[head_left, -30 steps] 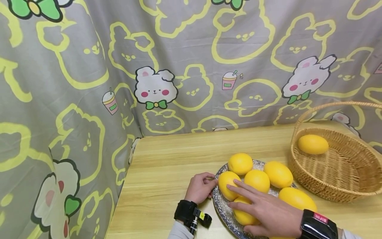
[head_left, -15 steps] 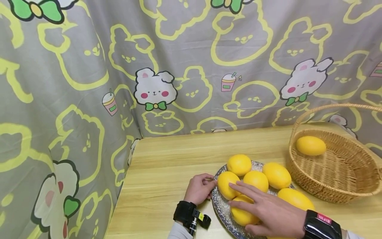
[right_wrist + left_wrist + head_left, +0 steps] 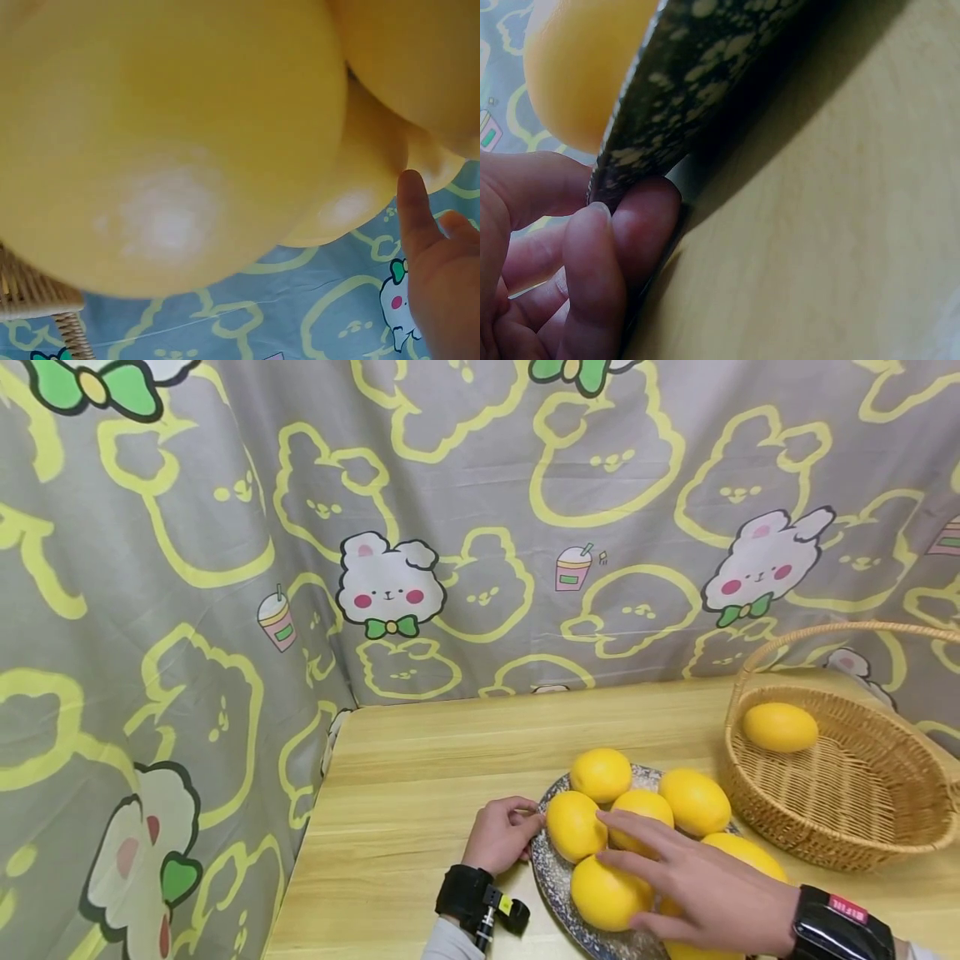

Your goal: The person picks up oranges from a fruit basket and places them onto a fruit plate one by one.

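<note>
Several yellow lemons (image 3: 612,893) lie on a speckled blue-grey plate (image 3: 552,878) at the lower right of the head view. My left hand (image 3: 498,837) pinches the plate's left rim. In the left wrist view, that rim (image 3: 679,90) sits between thumb and fingers, beside one lemon (image 3: 585,71). Over the lemons on the plate's right side, my right hand (image 3: 712,885) is spread with fairly straight fingers, partly covering a lemon (image 3: 686,935) beneath. A large lemon (image 3: 165,135) fills much of the right wrist view; whether the fingertips touch any lemon, I cannot tell.
A wicker basket (image 3: 832,852) with a tall handle stands right of the plate, holding one lemon (image 3: 780,727). The wooden table (image 3: 420,760) ends at a patterned grey curtain (image 3: 480,660) behind and to the left.
My right hand has shifted right, away from the left lemons, uncovering more of the front one. The left hand stays on the plate's rim.
</note>
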{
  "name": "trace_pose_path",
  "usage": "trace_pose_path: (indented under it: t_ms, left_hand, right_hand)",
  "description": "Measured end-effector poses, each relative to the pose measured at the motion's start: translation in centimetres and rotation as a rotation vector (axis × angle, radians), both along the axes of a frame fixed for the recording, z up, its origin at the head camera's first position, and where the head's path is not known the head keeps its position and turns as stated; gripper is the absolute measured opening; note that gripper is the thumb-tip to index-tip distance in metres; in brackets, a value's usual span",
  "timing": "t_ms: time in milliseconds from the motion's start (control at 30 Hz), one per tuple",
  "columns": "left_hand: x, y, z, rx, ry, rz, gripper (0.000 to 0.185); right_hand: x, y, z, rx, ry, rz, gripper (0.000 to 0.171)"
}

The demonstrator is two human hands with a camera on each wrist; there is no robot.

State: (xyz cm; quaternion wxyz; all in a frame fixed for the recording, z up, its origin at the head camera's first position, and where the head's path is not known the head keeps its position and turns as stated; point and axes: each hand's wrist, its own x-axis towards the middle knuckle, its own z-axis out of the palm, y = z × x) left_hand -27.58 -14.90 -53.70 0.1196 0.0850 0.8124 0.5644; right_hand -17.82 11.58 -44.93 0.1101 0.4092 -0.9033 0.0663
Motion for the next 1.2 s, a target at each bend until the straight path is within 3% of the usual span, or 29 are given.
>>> trace_pose_path:
  t_ms: [333, 533, 667, 867, 1067, 1200]
  left_hand:
    - [0.0, -0.2, -0.2, -0.004, 0.002, 0.000, 0.030]
    - [0.0, -0.1, -0.2, -0.002, 0.003, -0.005, 0.030]
    - [0.0, -0.1, -0.1, -0.001, 0.001, -0.001, 0.029]
    - [0.0, -0.1, -0.1, 0.001, -0.001, -0.002, 0.030]
    - [0.0, -0.1, 0.0, -0.002, 0.006, -0.006, 0.031]
    - [0.1, 0.0, 0.0, 0.001, 0.007, -0.008, 0.031]
  right_hand:
    - [0.0, 1.2, 0.4, 0.006, 0.037, -0.056, 0.058]
    - [0.1, 2.6, 0.5, -0.038, -0.091, -0.080, 0.058]
    - [0.0, 3.5, 0.7, -0.019, -0.094, -0.097, 0.056]
    - [-0.4, 4.8, 1.1, -0.057, -0.186, -0.189, 0.052]
    - [-1.0, 6.0, 1.6, -0.053, -0.141, -0.285, 0.052]
    - [-1.6, 7.0, 1.7, -0.080, -0.153, -0.298, 0.052]
